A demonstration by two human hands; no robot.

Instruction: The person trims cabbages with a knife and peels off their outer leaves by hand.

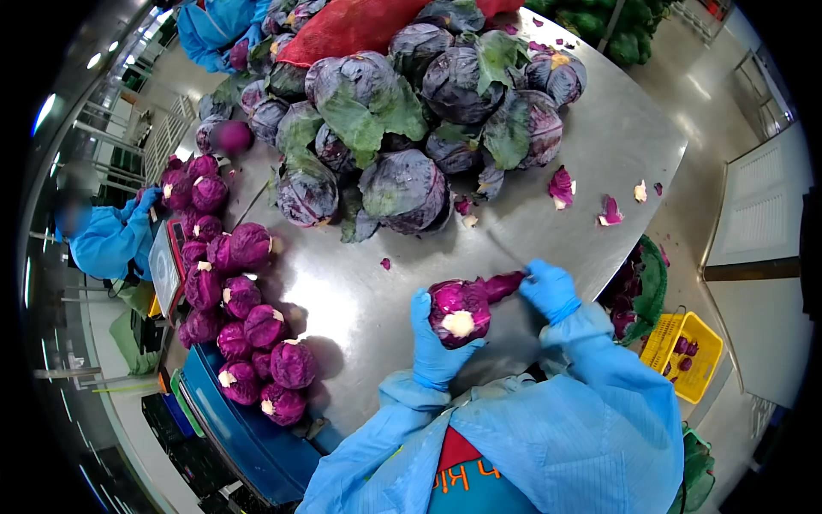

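My left hand [438,344], in a blue glove, cups a trimmed red cabbage [452,301] from the left and below, its pale cut stem facing me. From the cabbage's right side a purple leaf [503,285] stretches out to my right hand [550,291], also gloved in blue. The right fingers are closed at the leaf's end. A thin, blurred knife blade [507,248] appears to run up and left from that hand; its handle is hidden. Beyond my hands lies a heap of untrimmed cabbages [402,190] with dark and green outer leaves.
Trimmed cabbages [242,295] line the left side of the metal table [360,291], above a blue bin [248,445]. Leaf scraps [561,187] lie at right. A green-lined container [649,287] and a yellow basket [695,360] stand beyond the right edge. People in blue [111,240] work at left.
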